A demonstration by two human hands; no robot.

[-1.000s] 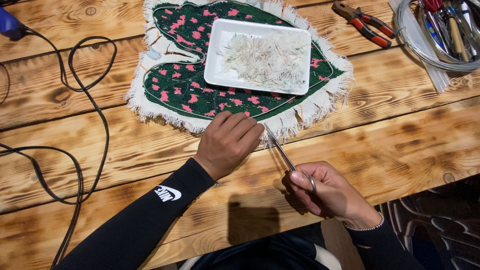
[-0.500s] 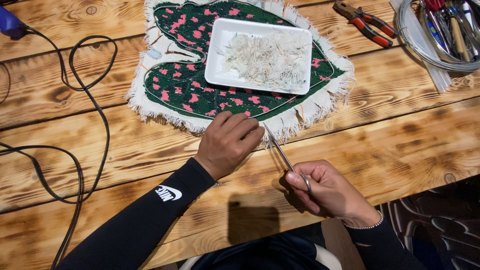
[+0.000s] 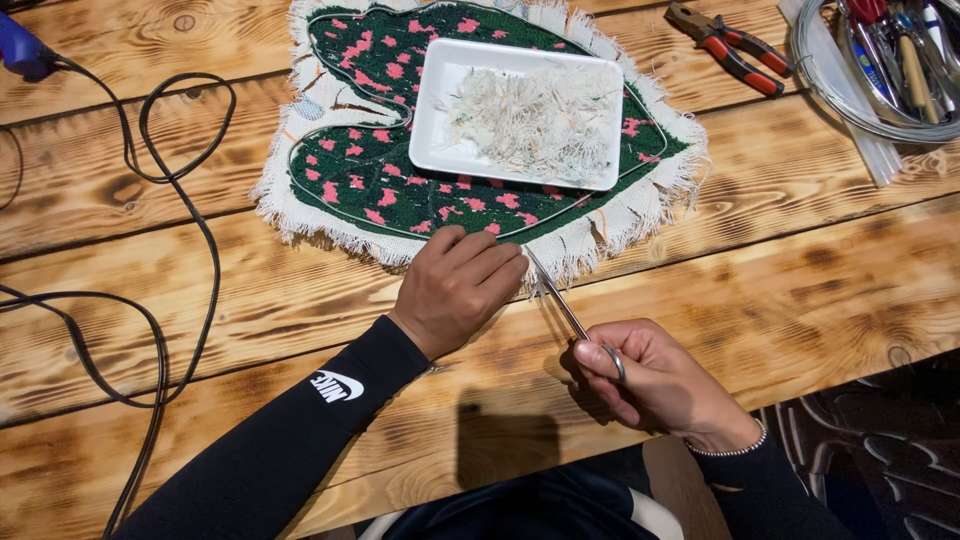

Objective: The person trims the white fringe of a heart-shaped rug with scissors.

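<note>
1. The scissors [image 3: 560, 300] lie slantwise between the two hands, blades pointing up and left to the frayed lower edge of the fabric piece [image 3: 380, 180], where their tips meet the white fringe.
2. The right hand [image 3: 660, 385] is curled around the scissor handles, fingers through the loop and closed on it, low near the table's front edge.
3. The left hand [image 3: 455, 285] rests knuckles up on the fringe, fingers bent and drawn together, pressing the fabric edge just beside the blade tips; whether it pinches threads I cannot tell.
4. The fabric piece is green with pink spots and a white frayed border, lying flat on the wooden table [image 3: 800, 290].
5. A white tray [image 3: 430, 120] heaped with pale thread clippings sits on the fabric.
6. Red-handled pliers [image 3: 730, 50] lie at the upper right, near a coil of wire [image 3: 830, 95].
7. A black cable [image 3: 170, 230] loops across the left side.
</note>
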